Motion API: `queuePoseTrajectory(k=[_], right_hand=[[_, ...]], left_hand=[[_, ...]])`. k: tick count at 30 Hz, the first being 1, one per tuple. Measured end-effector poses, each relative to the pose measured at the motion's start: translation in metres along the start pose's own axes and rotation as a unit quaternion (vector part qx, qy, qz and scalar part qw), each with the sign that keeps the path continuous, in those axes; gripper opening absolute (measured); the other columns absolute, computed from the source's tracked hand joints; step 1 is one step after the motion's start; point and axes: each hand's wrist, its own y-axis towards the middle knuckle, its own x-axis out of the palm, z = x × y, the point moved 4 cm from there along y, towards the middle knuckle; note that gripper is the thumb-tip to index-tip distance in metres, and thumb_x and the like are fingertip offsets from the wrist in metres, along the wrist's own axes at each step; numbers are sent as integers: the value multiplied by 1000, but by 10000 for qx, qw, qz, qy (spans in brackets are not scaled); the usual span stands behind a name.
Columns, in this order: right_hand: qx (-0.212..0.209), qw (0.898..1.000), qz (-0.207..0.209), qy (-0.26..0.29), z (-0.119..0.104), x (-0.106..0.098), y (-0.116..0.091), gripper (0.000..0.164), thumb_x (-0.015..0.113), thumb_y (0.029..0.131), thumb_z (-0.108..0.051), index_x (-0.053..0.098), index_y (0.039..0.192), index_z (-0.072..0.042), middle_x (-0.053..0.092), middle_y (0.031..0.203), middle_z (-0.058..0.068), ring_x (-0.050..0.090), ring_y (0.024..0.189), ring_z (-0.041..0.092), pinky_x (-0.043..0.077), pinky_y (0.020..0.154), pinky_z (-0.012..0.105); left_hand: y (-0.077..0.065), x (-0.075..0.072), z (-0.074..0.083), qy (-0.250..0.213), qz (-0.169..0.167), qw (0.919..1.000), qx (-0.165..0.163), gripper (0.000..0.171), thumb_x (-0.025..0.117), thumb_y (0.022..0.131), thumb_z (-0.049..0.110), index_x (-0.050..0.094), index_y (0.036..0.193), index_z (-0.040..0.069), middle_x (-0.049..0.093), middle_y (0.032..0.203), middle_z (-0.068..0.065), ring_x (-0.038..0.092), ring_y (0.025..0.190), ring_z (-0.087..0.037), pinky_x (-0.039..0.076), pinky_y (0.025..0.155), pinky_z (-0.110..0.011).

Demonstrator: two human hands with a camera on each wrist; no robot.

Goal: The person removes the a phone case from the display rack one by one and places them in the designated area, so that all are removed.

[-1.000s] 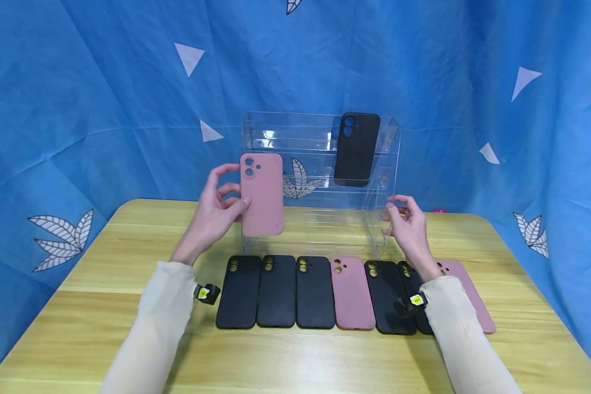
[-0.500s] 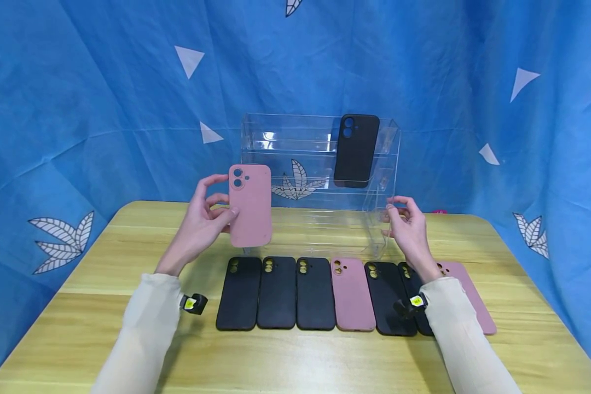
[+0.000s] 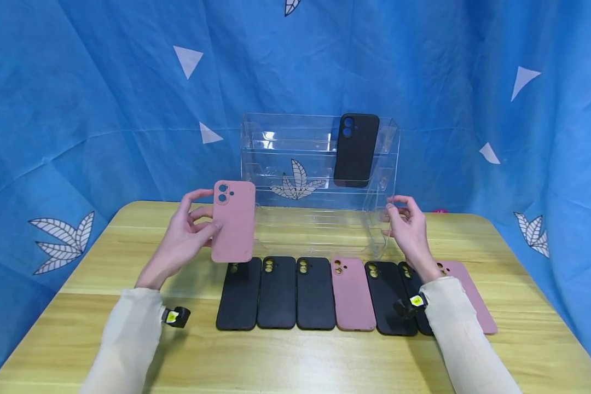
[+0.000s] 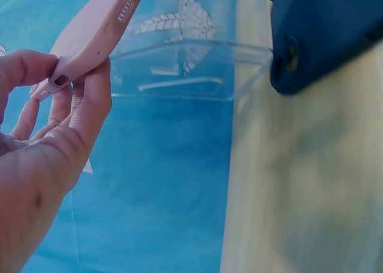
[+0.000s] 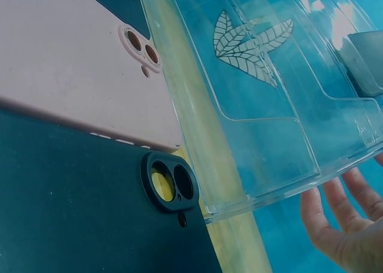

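Observation:
My left hand (image 3: pixel 182 241) holds a pink phone case (image 3: pixel 233 221) upright by its left side, thumb on the back face and fingers behind. In the left wrist view, the case's lower edge (image 4: pixel 96 51) is pinched between thumb and fingers. A clear tiered display rack (image 3: pixel 320 246) stands at the back of the table. Beside its right end, my right hand (image 3: pixel 410 232) has curled fingers at the side panel; in the right wrist view, fingertips (image 5: pixel 311 204) meet the rack's edge. A black phone case (image 3: pixel 357 150) leans in the rack's upper right.
Several phone cases lie in a row before the rack, among them a black one (image 3: pixel 238 298) at the left, a pink one (image 3: pixel 353 295) mid-row and another pink case (image 3: pixel 473 295) partly behind the right forearm. A blue curtain (image 3: pixel 103 109) hangs behind the wooden table (image 3: pixel 276 361).
My left hand has carried the pink phone case left and down, away from the rack's left front, so it now overlaps the top of the leftmost black case. The right hand has stayed put.

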Motion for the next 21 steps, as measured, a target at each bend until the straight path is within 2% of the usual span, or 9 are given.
queuePoseTrajectory(k=[8,15,21], right_hand=[[-25,10000,-15,-47,1,0,0,40,47,108,-34,48,139,-9,58,114,5,65,98,13,63,69,23],[-24,10000,-20,-8,0,0,-1,40,47,108,-34,48,139,-9,58,112,3,65,97,10,62,69,23],[-33,10000,-34,-13,0,0,0,40,47,108,-35,48,139,-9,57,111,-1,64,95,7,62,69,22]], left_hand=[[-13,-13,-10,87,-84,9996,-271,61,59,103,11,25,154,20,60,109,-2,72,84,-11,63,76,-31],[-24,-22,-19,116,-361,9975,-603,61,58,104,14,23,154,21,61,111,-2,72,88,-13,62,75,-32],[-31,-29,-29,337,-584,9949,-749,64,55,105,11,19,157,21,61,112,-6,70,87,-14,61,71,-34]])
